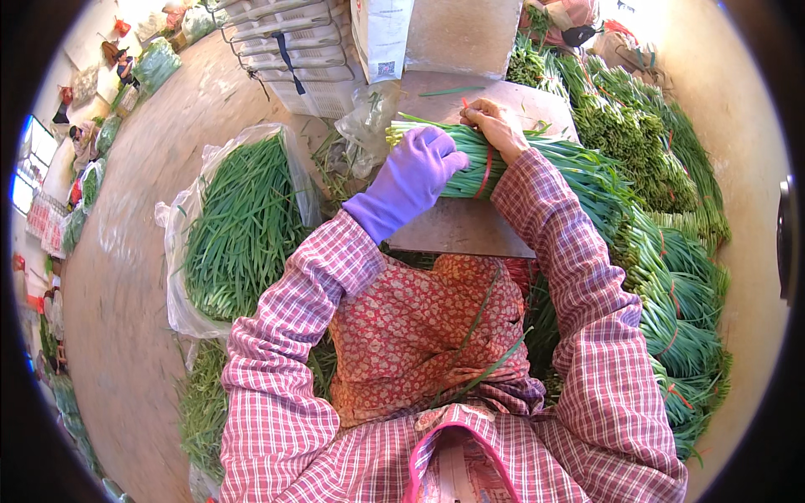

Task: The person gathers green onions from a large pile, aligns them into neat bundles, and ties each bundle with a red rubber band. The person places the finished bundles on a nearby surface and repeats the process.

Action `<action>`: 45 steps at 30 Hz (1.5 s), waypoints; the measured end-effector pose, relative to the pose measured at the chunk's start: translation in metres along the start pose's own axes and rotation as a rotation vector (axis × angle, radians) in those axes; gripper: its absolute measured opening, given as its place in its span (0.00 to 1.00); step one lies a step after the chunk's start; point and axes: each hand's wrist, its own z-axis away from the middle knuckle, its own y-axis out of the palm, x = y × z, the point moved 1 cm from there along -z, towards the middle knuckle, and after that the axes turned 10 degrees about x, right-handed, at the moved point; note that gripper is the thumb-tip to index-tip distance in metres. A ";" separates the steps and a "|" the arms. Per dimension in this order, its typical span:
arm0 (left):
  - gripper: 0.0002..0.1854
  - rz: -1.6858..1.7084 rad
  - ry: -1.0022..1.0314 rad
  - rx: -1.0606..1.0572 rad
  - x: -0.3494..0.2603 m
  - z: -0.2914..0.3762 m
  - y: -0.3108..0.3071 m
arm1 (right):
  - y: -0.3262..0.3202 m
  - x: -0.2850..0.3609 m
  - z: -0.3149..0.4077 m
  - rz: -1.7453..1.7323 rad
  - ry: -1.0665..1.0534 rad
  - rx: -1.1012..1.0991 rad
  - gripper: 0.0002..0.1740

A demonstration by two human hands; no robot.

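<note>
A thick bundle of long green stalks with leaves, like garlic chives, lies across a low board before me. A red tie runs around its stalks. My left hand, in a purple glove, rests on the pale cut end of the bundle, its fingers curled; whether it grips any stalks cannot be told. My bare right hand is at the bundle's far side, thumb and forefinger pinching the end of a red tie. Its other fingers are partly hidden behind the bundle.
At left stands a plastic bag of loose green leaves. Tied bundles are piled along the right. Stacked white crates and a carton stand beyond the board. Several people are far off at the left.
</note>
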 end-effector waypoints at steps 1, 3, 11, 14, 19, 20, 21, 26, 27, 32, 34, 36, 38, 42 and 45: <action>0.10 -0.013 -0.001 0.031 0.001 -0.001 -0.001 | -0.001 0.001 0.002 0.001 0.003 0.006 0.16; 0.09 0.009 0.008 0.033 0.000 0.001 -0.001 | -0.003 0.006 0.008 -0.035 0.039 0.031 0.16; 0.08 0.830 -0.121 0.057 0.020 0.014 -0.020 | -0.008 0.005 0.011 -0.049 0.044 0.108 0.16; 0.08 1.401 -0.260 0.071 0.033 0.020 -0.026 | -0.008 -0.003 0.008 -0.030 0.013 0.076 0.16; 0.09 1.912 -0.191 -0.176 0.053 0.044 -0.025 | -0.002 -0.004 0.009 0.013 -0.031 0.013 0.16; 0.12 1.922 -0.242 -0.278 0.056 0.053 -0.019 | -0.001 -0.006 0.008 0.052 -0.040 0.000 0.16; 0.14 1.950 -0.265 -0.364 0.053 0.059 -0.022 | -0.002 -0.010 0.008 0.036 -0.053 -0.005 0.16; 0.12 2.032 0.062 -0.553 0.070 0.133 -0.096 | -0.001 -0.009 0.010 0.008 -0.086 -0.007 0.16; 0.13 2.032 0.166 -0.529 0.076 0.155 -0.113 | -0.001 -0.007 0.012 0.009 -0.073 -0.015 0.16; 0.15 1.122 -0.787 0.451 0.040 0.234 -0.186 | 0.005 -0.005 0.013 -0.032 -0.089 -0.018 0.15; 0.19 0.401 -0.799 0.526 0.034 0.225 -0.172 | -0.001 -0.003 0.024 -0.040 -0.093 -0.047 0.15; 0.21 0.055 -0.568 0.210 0.022 0.204 -0.152 | 0.000 -0.002 0.030 0.009 -0.100 -0.072 0.14; 0.22 0.752 -0.841 0.051 0.010 0.152 -0.129 | 0.001 -0.002 0.031 0.011 -0.130 -0.096 0.14; 0.23 0.740 -0.749 -0.066 -0.004 0.086 -0.066 | -0.002 0.005 0.029 0.011 -0.086 -0.039 0.14; 0.16 0.766 -0.652 -0.187 -0.001 0.075 -0.029 | -0.004 0.021 0.030 0.118 -0.052 0.030 0.14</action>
